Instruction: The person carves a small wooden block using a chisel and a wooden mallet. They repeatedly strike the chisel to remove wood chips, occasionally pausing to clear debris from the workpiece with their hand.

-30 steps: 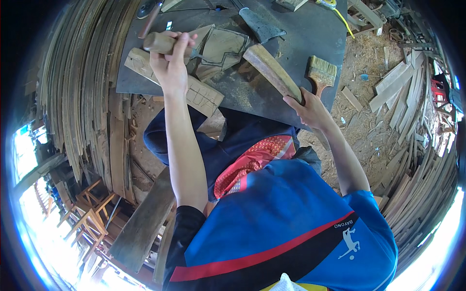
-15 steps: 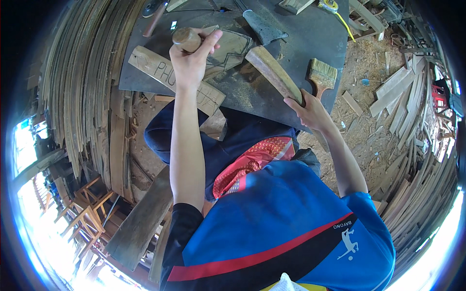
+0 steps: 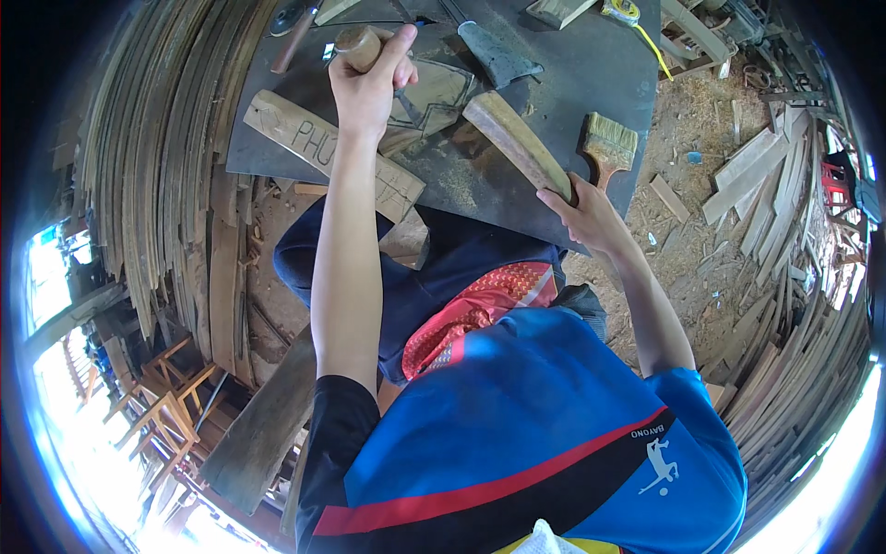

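My left hand (image 3: 367,97) is wrapped round the wooden handle of a chisel (image 3: 357,46), thumb raised along it. The blade reaches down beside the hand to a piece of wood (image 3: 441,92) marked with dark angular outlines. Whether the edge touches the wood, I cannot tell. A long board (image 3: 300,134) with hand-drawn letters lies nearer me, partly behind my left forearm. My right hand (image 3: 591,217) grips a thick wooden mallet (image 3: 517,138) by its narrow end. Its head points toward the marked wood, apart from the chisel.
On the dark table (image 3: 591,83) lie a wide brush (image 3: 609,143), a grey broad-bladed tool (image 3: 498,55), a tape measure (image 3: 623,11) and a wooden-handled tool (image 3: 293,42). Sawdust is scattered there. Stacked planks (image 3: 166,138) stand at left; offcuts (image 3: 757,171) lie on the right floor.
My left hand has shifted slightly away from me with the chisel, whose blade now shows below the fist. The mallet in my right hand has barely moved.
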A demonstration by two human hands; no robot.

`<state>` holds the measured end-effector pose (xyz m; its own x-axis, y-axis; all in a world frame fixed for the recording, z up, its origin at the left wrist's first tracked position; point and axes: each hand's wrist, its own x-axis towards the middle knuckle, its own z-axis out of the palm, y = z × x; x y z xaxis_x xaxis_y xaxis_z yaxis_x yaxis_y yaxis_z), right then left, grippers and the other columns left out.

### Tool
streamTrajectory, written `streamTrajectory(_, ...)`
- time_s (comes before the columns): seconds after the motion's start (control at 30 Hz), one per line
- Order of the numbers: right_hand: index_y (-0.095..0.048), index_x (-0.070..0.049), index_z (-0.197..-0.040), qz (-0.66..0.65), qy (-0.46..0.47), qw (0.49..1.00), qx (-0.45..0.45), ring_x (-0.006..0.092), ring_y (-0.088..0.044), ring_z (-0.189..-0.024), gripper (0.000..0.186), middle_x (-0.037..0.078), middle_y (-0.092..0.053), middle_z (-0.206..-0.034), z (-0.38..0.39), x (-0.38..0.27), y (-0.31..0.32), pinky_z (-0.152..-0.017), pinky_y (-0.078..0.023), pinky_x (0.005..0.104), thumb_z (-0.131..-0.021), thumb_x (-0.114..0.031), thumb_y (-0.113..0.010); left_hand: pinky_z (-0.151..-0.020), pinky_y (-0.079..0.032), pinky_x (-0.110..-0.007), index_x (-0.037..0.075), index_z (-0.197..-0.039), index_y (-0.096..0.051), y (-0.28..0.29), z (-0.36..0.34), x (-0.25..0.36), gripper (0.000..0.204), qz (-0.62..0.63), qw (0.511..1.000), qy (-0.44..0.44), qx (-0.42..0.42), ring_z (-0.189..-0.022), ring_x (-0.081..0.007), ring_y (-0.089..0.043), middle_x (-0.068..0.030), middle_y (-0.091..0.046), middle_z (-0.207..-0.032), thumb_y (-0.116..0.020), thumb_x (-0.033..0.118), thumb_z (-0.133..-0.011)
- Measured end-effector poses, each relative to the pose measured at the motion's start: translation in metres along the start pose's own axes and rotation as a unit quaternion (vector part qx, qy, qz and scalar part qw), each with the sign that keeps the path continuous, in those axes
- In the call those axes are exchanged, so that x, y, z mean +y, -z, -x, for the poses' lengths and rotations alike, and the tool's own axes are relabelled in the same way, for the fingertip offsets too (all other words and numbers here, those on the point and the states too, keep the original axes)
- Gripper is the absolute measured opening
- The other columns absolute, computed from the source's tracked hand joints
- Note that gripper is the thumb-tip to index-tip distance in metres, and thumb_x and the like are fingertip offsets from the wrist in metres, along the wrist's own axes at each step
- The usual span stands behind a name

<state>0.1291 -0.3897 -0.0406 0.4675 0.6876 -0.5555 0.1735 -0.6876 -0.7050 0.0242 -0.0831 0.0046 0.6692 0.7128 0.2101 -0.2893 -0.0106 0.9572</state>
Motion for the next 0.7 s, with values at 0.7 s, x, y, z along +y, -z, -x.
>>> streamTrajectory(0.7,-0.06,0.003,-0.108,0.0,-0.013,1.0,-0.011,0.0178,-0.062,-0.053,0.057,0.01,-0.059,-0.065,0.002,-0.001,0.003,-0.052,-0.049,0.0365,-0.094,-0.052,-0.065,-0.049,-0.038,-0.031,0.002,-0.081,-0.053,-0.017,0.006,-0.012,0.02,0.047,0.995,-0.054,0.074,-0.049,-0.0103,-0.043,-0.0008,-0.048,-0.058,-0.069,0.003,-0.092)
